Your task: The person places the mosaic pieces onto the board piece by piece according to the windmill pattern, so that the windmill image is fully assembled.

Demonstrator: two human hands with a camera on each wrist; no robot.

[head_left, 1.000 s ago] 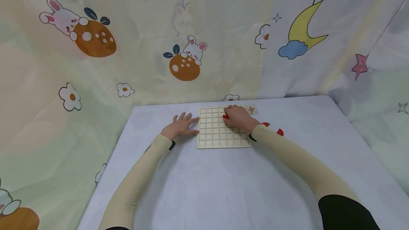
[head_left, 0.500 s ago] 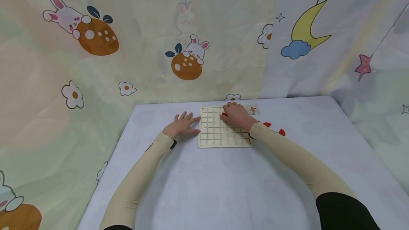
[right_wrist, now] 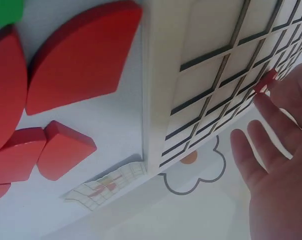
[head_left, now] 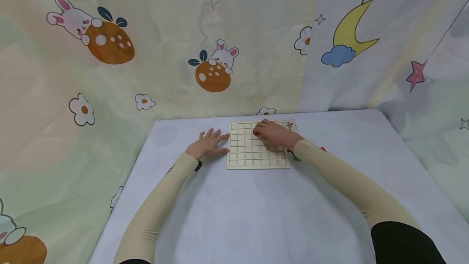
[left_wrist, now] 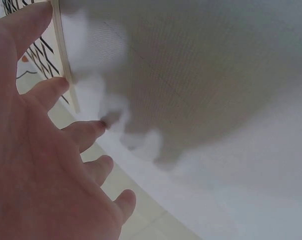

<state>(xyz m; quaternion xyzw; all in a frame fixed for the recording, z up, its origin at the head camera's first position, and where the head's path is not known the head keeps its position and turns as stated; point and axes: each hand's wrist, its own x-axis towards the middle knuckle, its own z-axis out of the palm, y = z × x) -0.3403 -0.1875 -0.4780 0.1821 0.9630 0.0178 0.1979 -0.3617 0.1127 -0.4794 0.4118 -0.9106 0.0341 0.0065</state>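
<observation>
A pale wooden board (head_left: pixel 242 154) with a grid of square cells lies near the far side of the table. My right hand (head_left: pixel 275 133) is over its upper part, pinching a small red block (right_wrist: pixel 265 81) between thumb and index finger, right at the grid cells. The other fingers of that hand stay extended in the right wrist view. At the board's left edge rests my left hand (head_left: pixel 206 144), its fingers spread; in the left wrist view the thumb and index fingertips (left_wrist: pixel 60 85) touch the edge.
Several loose red blocks (right_wrist: pixel 86 60) and a green block (right_wrist: pixel 5 12) lie right of the board, partly hidden by my right forearm in the head view. A small card (head_left: pixel 290 124) with a printed grid sits at the board's far right corner. A patterned cloth (head_left: pixel 256 72) hangs behind the table.
My right wrist has shifted slightly right and down, uncovering a green block while the forearm covers more red ones. The pinched red block has tilted over the same area. My left hand stays put.
</observation>
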